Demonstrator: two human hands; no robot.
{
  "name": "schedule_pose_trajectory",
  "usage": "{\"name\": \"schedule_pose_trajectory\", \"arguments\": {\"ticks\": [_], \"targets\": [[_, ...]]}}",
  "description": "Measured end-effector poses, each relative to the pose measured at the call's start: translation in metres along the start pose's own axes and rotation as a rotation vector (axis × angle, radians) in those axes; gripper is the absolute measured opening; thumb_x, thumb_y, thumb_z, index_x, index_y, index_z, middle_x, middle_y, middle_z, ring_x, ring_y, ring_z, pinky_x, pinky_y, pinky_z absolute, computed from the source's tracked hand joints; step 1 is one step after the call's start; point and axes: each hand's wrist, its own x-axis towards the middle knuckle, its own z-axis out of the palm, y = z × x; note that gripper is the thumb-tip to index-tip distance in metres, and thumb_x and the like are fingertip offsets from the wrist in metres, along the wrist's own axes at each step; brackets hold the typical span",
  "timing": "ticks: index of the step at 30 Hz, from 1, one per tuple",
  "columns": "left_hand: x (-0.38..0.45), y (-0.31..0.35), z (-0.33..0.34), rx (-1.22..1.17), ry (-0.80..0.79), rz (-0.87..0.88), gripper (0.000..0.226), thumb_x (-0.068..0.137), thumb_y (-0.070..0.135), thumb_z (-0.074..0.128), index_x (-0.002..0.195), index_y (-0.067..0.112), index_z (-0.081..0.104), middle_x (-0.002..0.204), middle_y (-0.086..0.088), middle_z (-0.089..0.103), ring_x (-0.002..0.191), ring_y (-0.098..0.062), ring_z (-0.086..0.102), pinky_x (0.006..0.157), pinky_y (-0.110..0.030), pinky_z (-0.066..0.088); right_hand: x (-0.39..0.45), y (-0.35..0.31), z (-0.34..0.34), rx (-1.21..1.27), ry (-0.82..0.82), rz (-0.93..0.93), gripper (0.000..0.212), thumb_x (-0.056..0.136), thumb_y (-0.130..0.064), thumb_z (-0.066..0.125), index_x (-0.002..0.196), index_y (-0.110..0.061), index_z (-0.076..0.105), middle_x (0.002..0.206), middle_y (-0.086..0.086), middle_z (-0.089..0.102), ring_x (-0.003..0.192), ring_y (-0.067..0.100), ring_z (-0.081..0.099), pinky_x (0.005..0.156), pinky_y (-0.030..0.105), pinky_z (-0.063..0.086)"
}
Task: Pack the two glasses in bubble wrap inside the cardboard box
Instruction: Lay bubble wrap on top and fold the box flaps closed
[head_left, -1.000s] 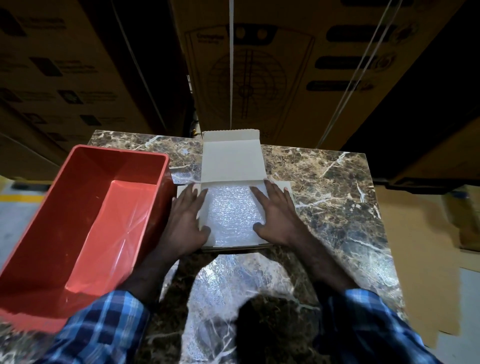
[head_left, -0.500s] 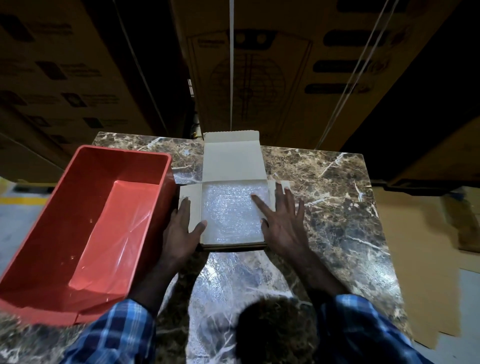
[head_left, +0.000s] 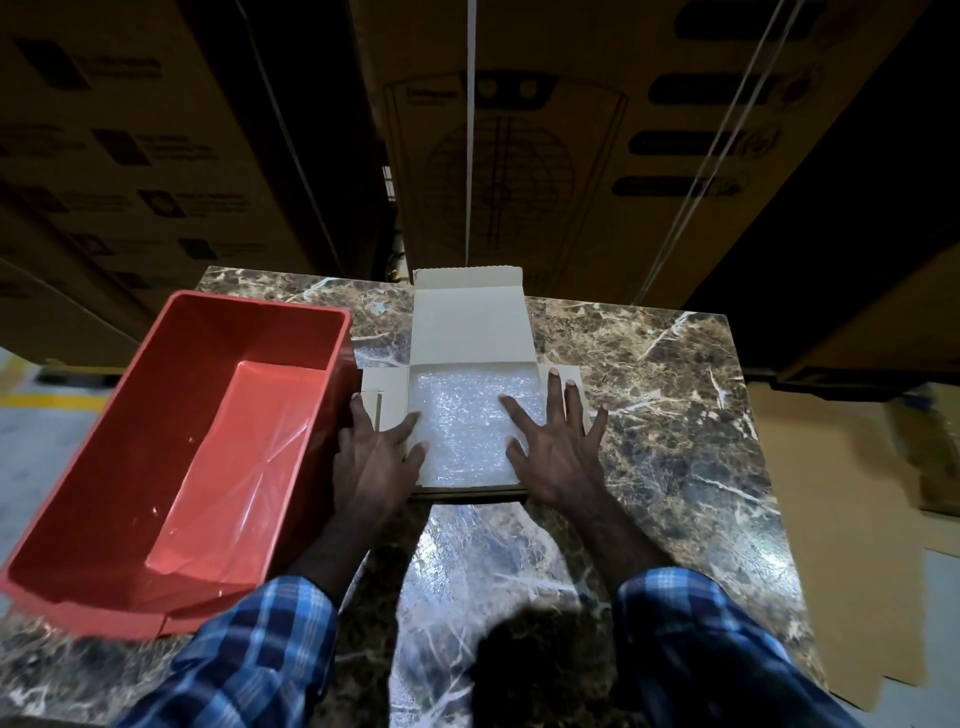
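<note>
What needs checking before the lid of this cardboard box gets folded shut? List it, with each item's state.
1. Bubble wrap lies flat inside the cardboard box: ok.
2. Two glasses under the wrap: cannot tell, no glass shape shows.
3. Lid flap stands open at the far side, nothing on it: ok.
4. Side flaps spread outward: ok; the left hand rests on the left flap and the right hand lies over the right one.
5. Fingers clear of the box opening: not ok; both thumbs and the right forefinger lie on the wrap.
6. Red bin touches the left flap: not ok; it may hinder folding.
</note>
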Motion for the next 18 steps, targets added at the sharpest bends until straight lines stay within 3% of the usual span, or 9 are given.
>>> {"name": "schedule_pose_trajectory", "arguments": {"ticks": [4, 6, 9, 11, 13, 15, 16, 18], "targets": [[-0.002, -0.004, 0.0, -0.079, 0.056, 0.029, 0.055, 0.092, 0.046, 0.064, 0.145, 0.036, 0.051, 0.163, -0.024, 0.013, 0.123, -0.052, 0.046, 0.108, -0.047, 0.04, -0.004, 0.002, -0.005, 0.055, 0.022, -0.001, 0.059, 0.099, -0.058, 0.035, 0.154, -0.05, 0.016, 0.166, 0.013, -0.015, 0.152, 0.034, -0.011, 0.114, 0.07, -0.004], [-0.003, -0.007, -0.003, -0.206, 0.087, 0.017, 0.069, 0.09, 0.043, 0.067, 0.151, 0.026, 0.042, 0.16, -0.027, 0.022, 0.131, -0.052, 0.043, 0.11, -0.047, 0.038, -0.01, 0.005, -0.008, 0.135, 0.139, 0.05, 0.059, 0.098, -0.058, 0.039, 0.154, -0.045, 0.025, 0.167, 0.013, -0.005, 0.153, 0.033, -0.003, 0.116, 0.065, 0.0], [-0.009, -0.01, -0.006, -0.451, 0.046, -0.102, 0.081, 0.091, 0.032, 0.071, 0.158, 0.018, 0.027, 0.155, -0.017, 0.039, 0.14, -0.037, 0.041, 0.115, -0.043, 0.035, -0.022, 0.016, -0.006, 0.354, 0.305, 0.259, 0.064, 0.096, -0.046, 0.054, 0.154, -0.026, 0.036, 0.165, 0.014, 0.016, 0.149, 0.035, 0.017, 0.118, 0.057, 0.016], [-0.015, -0.012, -0.005, -0.664, 0.009, -0.214, 0.087, 0.088, 0.037, 0.072, 0.158, 0.016, 0.025, 0.143, -0.009, 0.055, 0.128, -0.027, 0.056, 0.111, -0.041, 0.042, -0.023, 0.022, -0.001, 0.646, 0.289, 0.436, 0.069, 0.094, -0.037, 0.062, 0.153, -0.013, 0.036, 0.157, 0.015, 0.035, 0.143, 0.035, 0.033, 0.115, 0.048, 0.031], [-0.015, -0.015, -0.004, -0.828, 0.022, -0.338, 0.087, 0.082, 0.046, 0.069, 0.154, 0.011, 0.034, 0.134, -0.009, 0.063, 0.12, -0.024, 0.06, 0.108, -0.042, 0.045, -0.021, 0.026, -0.002, 0.912, 0.237, 0.611, 0.065, 0.093, -0.038, 0.062, 0.147, -0.007, 0.044, 0.139, 0.016, 0.055, 0.127, 0.034, 0.053, 0.102, 0.04, 0.046], [-0.013, -0.019, 0.001, -0.905, 0.048, -0.435, 0.073, 0.076, 0.054, 0.062, 0.139, 0.017, 0.057, 0.121, -0.009, 0.069, 0.113, -0.028, 0.063, 0.101, -0.044, 0.05, -0.019, 0.03, -0.006, 1.068, 0.195, 0.738, 0.041, 0.098, -0.032, 0.059, 0.129, -0.006, 0.06, 0.116, 0.014, 0.066, 0.105, 0.03, 0.063, 0.078, 0.03, 0.05], [-0.013, -0.02, 0.003, -0.929, 0.057, -0.447, 0.053, 0.076, 0.052, 0.059, 0.12, 0.025, 0.07, 0.104, -0.006, 0.072, 0.1, -0.028, 0.065, 0.09, -0.041, 0.053, -0.018, 0.033, -0.007, 1.117, 0.191, 0.748, 0.028, 0.099, -0.028, 0.059, 0.114, -0.006, 0.067, 0.104, 0.012, 0.068, 0.095, 0.029, 0.064, 0.067, 0.026, 0.046], [-0.018, -0.015, -0.002, -0.968, 0.101, -0.396, 0.017, 0.088, 0.036, 0.059, 0.086, 0.029, 0.074, 0.08, 0.001, 0.065, 0.083, -0.023, 0.059, 0.076, -0.036, 0.046, -0.019, 0.037, -0.009, 1.149, 0.208, 0.716, 0.02, 0.097, -0.025, 0.061, 0.093, -0.007, 0.07, 0.091, 0.011, 0.069, 0.086, 0.029, 0.064, 0.06, 0.024, 0.041]]}}
